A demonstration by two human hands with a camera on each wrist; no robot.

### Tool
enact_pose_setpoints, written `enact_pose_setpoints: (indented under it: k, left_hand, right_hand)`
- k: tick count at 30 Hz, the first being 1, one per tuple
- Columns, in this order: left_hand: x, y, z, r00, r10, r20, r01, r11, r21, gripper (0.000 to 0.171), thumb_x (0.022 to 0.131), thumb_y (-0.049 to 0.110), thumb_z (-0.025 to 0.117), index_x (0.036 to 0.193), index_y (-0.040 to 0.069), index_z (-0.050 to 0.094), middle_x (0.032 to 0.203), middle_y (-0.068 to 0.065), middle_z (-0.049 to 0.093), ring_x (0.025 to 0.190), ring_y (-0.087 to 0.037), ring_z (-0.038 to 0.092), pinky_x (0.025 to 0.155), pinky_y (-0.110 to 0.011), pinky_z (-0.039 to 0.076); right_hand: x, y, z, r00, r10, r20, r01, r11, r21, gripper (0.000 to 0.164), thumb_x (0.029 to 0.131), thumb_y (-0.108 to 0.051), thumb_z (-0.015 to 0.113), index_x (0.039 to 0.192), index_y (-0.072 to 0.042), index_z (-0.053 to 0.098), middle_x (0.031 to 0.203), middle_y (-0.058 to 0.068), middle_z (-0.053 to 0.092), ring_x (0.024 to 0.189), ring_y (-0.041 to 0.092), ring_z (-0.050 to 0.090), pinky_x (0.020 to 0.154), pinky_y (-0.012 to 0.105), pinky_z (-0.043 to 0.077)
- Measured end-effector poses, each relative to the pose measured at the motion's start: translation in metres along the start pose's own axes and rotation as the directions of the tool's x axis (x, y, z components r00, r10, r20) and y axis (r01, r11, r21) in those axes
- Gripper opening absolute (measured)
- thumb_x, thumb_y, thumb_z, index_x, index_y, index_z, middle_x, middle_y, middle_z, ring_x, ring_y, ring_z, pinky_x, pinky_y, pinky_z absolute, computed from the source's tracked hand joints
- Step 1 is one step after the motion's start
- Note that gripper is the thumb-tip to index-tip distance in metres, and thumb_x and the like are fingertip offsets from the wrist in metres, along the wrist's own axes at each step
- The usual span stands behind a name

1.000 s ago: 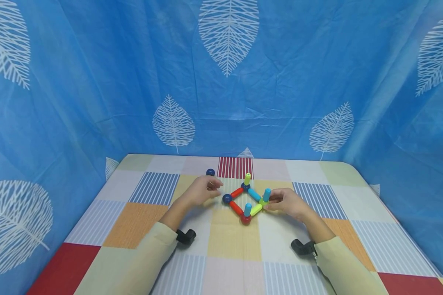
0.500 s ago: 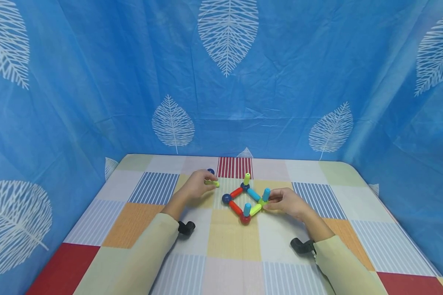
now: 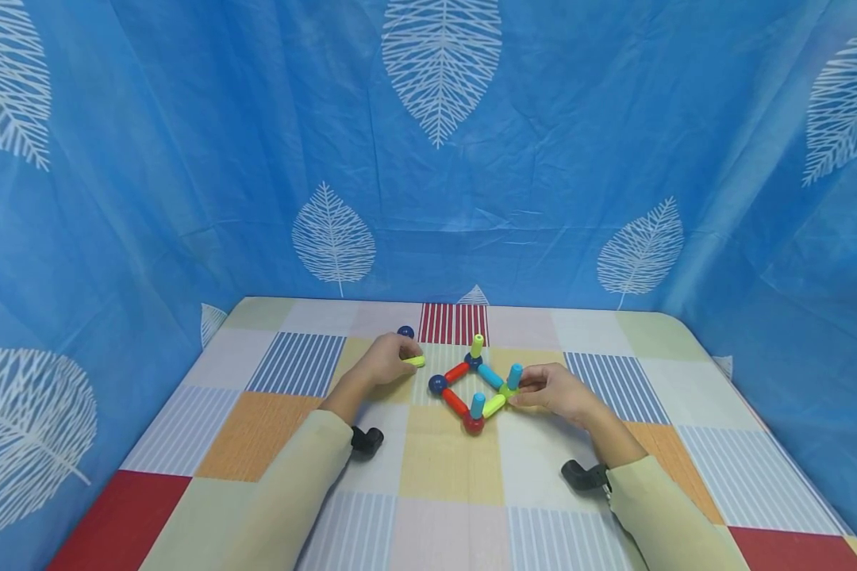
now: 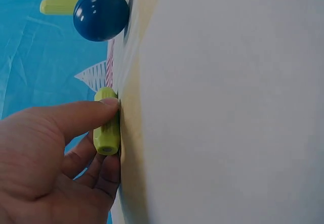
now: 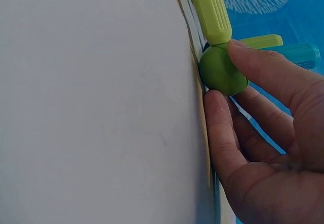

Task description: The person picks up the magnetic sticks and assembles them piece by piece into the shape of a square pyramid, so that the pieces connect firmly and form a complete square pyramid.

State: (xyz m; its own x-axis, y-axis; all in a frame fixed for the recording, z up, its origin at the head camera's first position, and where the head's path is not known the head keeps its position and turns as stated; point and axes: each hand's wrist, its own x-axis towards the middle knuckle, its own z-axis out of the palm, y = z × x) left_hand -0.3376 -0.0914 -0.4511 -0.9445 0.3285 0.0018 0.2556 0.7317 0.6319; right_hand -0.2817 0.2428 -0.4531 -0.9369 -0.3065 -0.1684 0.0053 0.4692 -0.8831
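Observation:
My left hand (image 3: 386,360) pinches a loose yellow-green rod (image 4: 107,128) between thumb and fingers, low at the cloth. To its right lies a four-sided frame of rods and balls, with a blue ball (image 3: 438,385) at its left corner. Red rods (image 3: 455,403), a light-blue rod (image 3: 490,376) and a yellow-green rod (image 5: 210,11) form its sides. Short rods stand upright on the back, right and front corners; the front one is a red ball (image 3: 474,425). My right hand (image 3: 553,390) holds the green ball (image 5: 220,71) at the right corner with thumb and fingertips.
A loose dark blue ball (image 3: 405,331) lies just behind my left hand. The patchwork tablecloth (image 3: 453,460) covers the table, and a blue leaf-print curtain (image 3: 528,159) closes off the back and both sides.
My left hand has moved slightly left, away from the frame's blue corner ball, and a yellow-green rod now shows in its fingers. The right hand stays on the green ball.

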Motion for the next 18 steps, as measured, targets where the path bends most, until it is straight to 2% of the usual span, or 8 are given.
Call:
enact_pose_setpoints:
  k: [11, 18]
  left_hand:
    - [0.0006, -0.0001, -0.0017, 0.996, -0.09, -0.024, 0.087, 0.992, -0.092, 0.021, 0.084, 0.005, 0.082, 0.105, 0.01, 0.08, 0.1, -0.005, 0.073, 0.093, -0.02, 0.063, 0.087, -0.035, 0.057]
    - [0.0017, -0.0021, -0.0006, 0.994, -0.103, -0.023, 0.1, 0.99, -0.095, 0.021, 0.083, 0.006, 0.083, 0.104, 0.011, 0.081, 0.101, -0.005, 0.074, 0.094, -0.02, 0.064, 0.088, -0.036, 0.057]
  right_hand:
    - [-0.0005, -0.0028, -0.0005, 1.0, 0.003, 0.014, -0.003, 1.0, 0.001, 0.035, 0.086, -0.012, 0.082, 0.115, 0.004, 0.07, 0.1, 0.009, 0.072, 0.092, 0.015, 0.065, 0.074, 0.025, 0.056]
    - [-0.0002, -0.0034, -0.0002, 1.0, 0.003, 0.028, -0.003, 1.0, 0.004, 0.035, 0.086, -0.012, 0.082, 0.115, 0.004, 0.07, 0.101, 0.01, 0.072, 0.092, 0.016, 0.064, 0.076, 0.025, 0.057]
